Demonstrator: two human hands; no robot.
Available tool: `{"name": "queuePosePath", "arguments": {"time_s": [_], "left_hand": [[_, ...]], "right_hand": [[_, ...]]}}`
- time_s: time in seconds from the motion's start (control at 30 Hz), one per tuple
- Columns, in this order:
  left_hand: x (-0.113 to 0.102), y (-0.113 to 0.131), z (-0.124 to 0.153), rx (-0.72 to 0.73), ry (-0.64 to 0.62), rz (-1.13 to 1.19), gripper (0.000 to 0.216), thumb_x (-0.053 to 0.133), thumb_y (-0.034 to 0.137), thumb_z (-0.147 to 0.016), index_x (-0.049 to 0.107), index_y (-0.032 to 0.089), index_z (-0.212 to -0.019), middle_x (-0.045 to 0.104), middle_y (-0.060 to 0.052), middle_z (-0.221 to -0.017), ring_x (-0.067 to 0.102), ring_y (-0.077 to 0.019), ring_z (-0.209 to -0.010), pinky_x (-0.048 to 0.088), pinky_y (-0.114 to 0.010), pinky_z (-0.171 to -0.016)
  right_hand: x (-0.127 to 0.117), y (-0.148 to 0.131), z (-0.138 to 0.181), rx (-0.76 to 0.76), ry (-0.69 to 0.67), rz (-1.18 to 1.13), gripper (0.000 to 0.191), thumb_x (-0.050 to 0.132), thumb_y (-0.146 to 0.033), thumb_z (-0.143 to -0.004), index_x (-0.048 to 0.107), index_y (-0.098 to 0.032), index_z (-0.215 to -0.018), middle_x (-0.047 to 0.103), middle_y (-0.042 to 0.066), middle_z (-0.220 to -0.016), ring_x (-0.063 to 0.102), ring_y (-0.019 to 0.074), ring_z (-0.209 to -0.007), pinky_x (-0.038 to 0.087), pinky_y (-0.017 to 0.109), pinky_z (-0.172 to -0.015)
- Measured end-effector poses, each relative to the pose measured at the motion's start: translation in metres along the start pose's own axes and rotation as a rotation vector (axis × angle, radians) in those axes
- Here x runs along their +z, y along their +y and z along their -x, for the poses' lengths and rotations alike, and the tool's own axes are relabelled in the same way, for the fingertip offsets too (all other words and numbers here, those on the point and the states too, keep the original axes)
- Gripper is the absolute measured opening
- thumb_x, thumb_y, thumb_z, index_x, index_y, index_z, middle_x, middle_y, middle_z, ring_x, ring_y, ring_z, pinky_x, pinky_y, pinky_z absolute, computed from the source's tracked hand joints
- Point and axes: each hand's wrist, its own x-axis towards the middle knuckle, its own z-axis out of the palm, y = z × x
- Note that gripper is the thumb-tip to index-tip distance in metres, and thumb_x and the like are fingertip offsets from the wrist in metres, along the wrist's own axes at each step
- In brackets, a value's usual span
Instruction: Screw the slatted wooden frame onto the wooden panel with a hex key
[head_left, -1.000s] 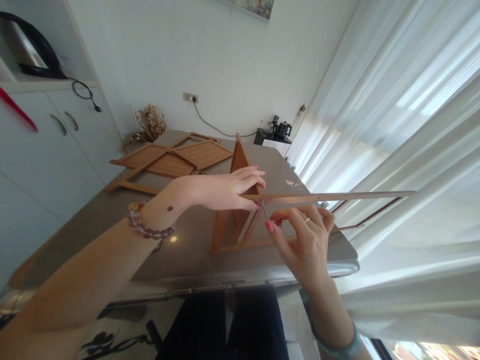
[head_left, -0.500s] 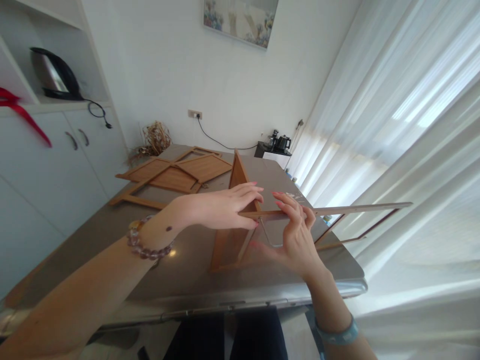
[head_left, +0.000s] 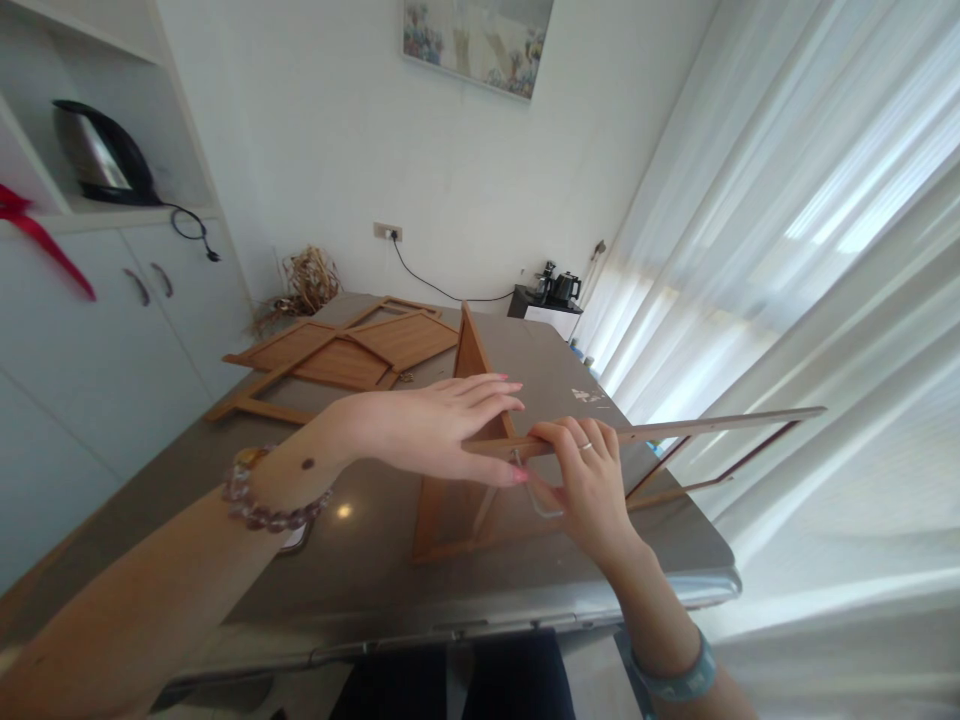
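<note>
A wooden frame (head_left: 720,420) with an upright wooden panel (head_left: 472,350) at its left end stands on the table near me. My left hand (head_left: 435,430) grips the corner of this frame, fingers stretched over the top and thumb below the rail. Under that corner hangs a bent silver hex key (head_left: 546,512), its upper end at the rail. My right hand (head_left: 592,480) has its fingers curled over the top rail, with its thumb against the hex key. The screw head is hidden.
More wooden frames and panels (head_left: 405,338) lie at the table's far left, with small hardware (head_left: 406,377) beside them. White bits (head_left: 589,396) lie beyond my right hand. A phone-like object (head_left: 296,540) lies under my left wrist. Curtains (head_left: 787,250) hang to the right.
My right hand's fingers have closed over the rail, and its thumb has moved up to the hex key. The key has swung slightly. My left hand stays at the corner, its fingers straighter.
</note>
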Motion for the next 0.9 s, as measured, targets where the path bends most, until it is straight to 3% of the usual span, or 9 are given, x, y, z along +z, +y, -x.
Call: {"name": "queuePosePath", "arguments": {"time_s": [0.23,0.33,0.43,0.53,0.67,0.8,0.9], "left_hand": [[-0.003,-0.030,-0.009,0.145,0.007,0.141,0.056,0.015,0.059,-0.102,0.027,0.038,-0.153,0.023,0.008,-0.163,0.012,-0.0161,-0.152,0.006,-0.037,-0.125],[-0.003,-0.044,-0.013,0.283,0.047,0.132,0.048,0.023,0.049,-0.104,0.033,0.040,-0.150,0.031,0.009,-0.159,0.021,-0.0150,-0.149,0.008,-0.032,-0.124],[0.004,-0.048,-0.018,0.328,0.146,0.098,0.045,0.026,0.045,-0.103,0.044,0.039,-0.144,0.045,0.007,-0.151,0.031,-0.0163,-0.144,0.015,-0.033,-0.123],[0.014,-0.042,-0.020,0.298,0.234,0.106,0.044,0.025,0.045,-0.103,0.055,0.035,-0.135,0.056,0.003,-0.140,0.035,-0.0179,-0.141,0.018,-0.035,-0.121],[0.020,-0.034,-0.018,0.275,0.270,0.178,0.053,0.016,0.052,-0.102,0.055,0.037,-0.132,0.057,0.002,-0.138,0.031,-0.0195,-0.145,0.015,-0.034,-0.122],[0.020,-0.037,-0.017,0.289,0.206,0.264,0.064,0.004,0.063,-0.098,0.053,0.037,-0.131,0.051,0.002,-0.141,0.025,-0.0177,-0.147,0.012,-0.032,-0.123],[0.017,-0.041,-0.019,0.293,0.110,0.251,0.056,0.017,0.069,-0.096,0.050,0.036,-0.126,0.046,-0.001,-0.140,0.020,-0.0190,-0.147,0.012,-0.033,-0.123]], "right_hand": [[0.001,-0.001,0.000,0.009,0.026,-0.006,0.014,0.058,-0.031,-0.093,0.053,-0.022,-0.102,0.062,0.004,-0.089,0.051,0.0218,-0.083,0.036,0.036,-0.082],[0.001,-0.001,0.000,0.008,0.028,0.003,0.017,0.059,-0.033,-0.093,0.053,-0.022,-0.103,0.063,0.004,-0.089,0.051,0.0220,-0.083,0.036,0.036,-0.081],[0.000,-0.002,0.000,0.013,0.025,-0.001,0.017,0.059,-0.034,-0.093,0.052,-0.022,-0.104,0.063,0.004,-0.089,0.051,0.0216,-0.083,0.037,0.036,-0.082],[-0.001,-0.004,-0.001,0.017,0.031,-0.009,0.018,0.060,-0.029,-0.092,0.052,-0.021,-0.106,0.063,0.004,-0.090,0.052,0.0214,-0.084,0.037,0.037,-0.084],[-0.001,-0.004,-0.001,0.024,0.033,-0.014,0.018,0.060,-0.029,-0.091,0.052,-0.022,-0.105,0.063,0.003,-0.089,0.052,0.0216,-0.083,0.038,0.037,-0.084],[0.000,-0.003,0.000,0.015,0.043,-0.007,0.020,0.062,-0.032,-0.091,0.052,-0.021,-0.105,0.063,0.004,-0.090,0.052,0.0217,-0.083,0.037,0.037,-0.084],[-0.001,-0.003,0.000,0.014,0.035,-0.006,0.020,0.061,-0.029,-0.091,0.052,-0.021,-0.106,0.063,0.004,-0.091,0.052,0.0217,-0.083,0.037,0.037,-0.084]]}}
